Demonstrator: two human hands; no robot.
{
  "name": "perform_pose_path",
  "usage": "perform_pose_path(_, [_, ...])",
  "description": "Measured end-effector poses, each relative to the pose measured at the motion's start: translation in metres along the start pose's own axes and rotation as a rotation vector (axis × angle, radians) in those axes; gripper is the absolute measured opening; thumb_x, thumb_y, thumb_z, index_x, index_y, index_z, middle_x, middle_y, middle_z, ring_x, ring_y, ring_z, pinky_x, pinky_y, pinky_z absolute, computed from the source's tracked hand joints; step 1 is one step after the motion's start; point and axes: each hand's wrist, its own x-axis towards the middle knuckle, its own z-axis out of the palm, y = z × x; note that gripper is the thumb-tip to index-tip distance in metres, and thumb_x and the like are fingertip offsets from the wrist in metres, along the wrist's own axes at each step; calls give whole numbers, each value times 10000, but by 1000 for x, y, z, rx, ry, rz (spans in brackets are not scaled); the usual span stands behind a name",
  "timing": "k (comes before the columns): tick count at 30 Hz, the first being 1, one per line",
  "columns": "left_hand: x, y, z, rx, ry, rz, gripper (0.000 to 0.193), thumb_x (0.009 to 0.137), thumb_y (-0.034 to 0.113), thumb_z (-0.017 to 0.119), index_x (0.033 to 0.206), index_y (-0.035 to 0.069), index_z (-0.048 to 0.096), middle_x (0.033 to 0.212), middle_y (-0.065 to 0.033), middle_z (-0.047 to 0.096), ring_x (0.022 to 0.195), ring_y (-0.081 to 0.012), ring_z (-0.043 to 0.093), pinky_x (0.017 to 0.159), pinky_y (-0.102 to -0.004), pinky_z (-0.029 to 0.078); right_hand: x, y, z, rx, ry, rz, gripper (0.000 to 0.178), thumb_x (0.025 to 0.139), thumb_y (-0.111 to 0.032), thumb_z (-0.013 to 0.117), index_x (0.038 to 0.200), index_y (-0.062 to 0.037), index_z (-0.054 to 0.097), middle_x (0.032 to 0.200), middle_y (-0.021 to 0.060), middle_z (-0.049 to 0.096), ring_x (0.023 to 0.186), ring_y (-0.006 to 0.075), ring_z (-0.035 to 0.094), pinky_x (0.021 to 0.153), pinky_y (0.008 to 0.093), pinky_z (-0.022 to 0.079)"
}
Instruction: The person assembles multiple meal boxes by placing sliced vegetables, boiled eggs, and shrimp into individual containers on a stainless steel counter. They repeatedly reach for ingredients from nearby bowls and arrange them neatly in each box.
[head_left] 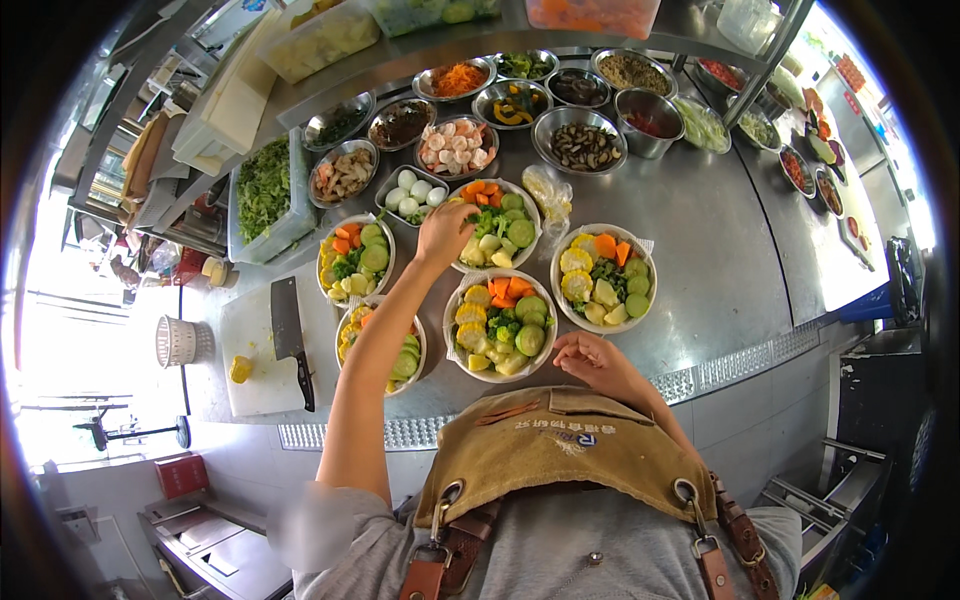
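My left hand reaches over the left side of the far middle bowl, its fingers curled down together at the vegetables. What they pinch, if anything, is hidden. That bowl holds carrot, cucumber slices, greens and pale chunks. My right hand rests near the counter's front edge, fingers loosely apart and holding nothing. It is nearest to the near middle bowl, which also has corn pieces. Similar filled bowls stand at right and left; my left forearm partly covers another bowl.
A steel tray with peeled eggs sits behind my left hand. Farther back are metal bowls of shrimp, mushrooms and shredded carrot. At left, a cleaver lies on a white cutting board, near a tub of lettuce.
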Motion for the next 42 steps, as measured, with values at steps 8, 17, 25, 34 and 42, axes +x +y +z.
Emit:
perform_pose_path(8, [-4, 0, 4, 429, 41, 70, 254, 749, 100, 614, 1002, 103, 637, 1139, -63, 550, 1105, -254, 475, 987, -405, 340, -5, -2, 2, -10, 13, -5, 205, 926, -135, 573, 1097, -25, 550, 853, 8, 588, 777, 64, 532, 708, 227, 448])
perform_pose_path(17, [-8, 15, 5, 423, -141, 152, 317, 855, 143, 514, 1159, 137, 604, 1146, -12, 561, 1170, -225, 455, 1001, -392, 350, -3, -5, 0, -50, -25, 30, 220, 928, -124, 564, 1118, -18, 535, 908, 30, 599, 838, 86, 547, 755, 244, 451])
perform_pose_path(25, [8, 21, 1, 365, -119, 143, 304, 828, 182, 524, 1114, 174, 629, 1090, -27, 579, 1110, -235, 500, 979, -408, 364, -3, -6, -2, -63, -77, 81, 235, 937, -99, 539, 1151, -8, 505, 1019, 78, 618, 957, 126, 575, 834, 264, 448])
perform_pose_path(34, [35, 46, 18, 271, -211, 45, 276, 819, 228, 622, 1085, 158, 650, 1155, -77, 572, 1123, -261, 514, 979, -407, 376, -6, -10, -1, -65, -32, 79, 259, 939, -131, 545, 1158, 3, 505, 1011, 84, 622, 946, 131, 573, 829, 274, 445])
perform_pose_path(42, [22, 31, 4, 108, -217, 97, 195, 808, 203, 633, 978, 108, 626, 961, -59, 642, 955, -245, 601, 814, -375, 477, -3, -4, -1, -62, -48, 61, 268, 942, -140, 544, 1165, 3, 504, 1016, 88, 625, 938, 124, 570, 823, 273, 444])
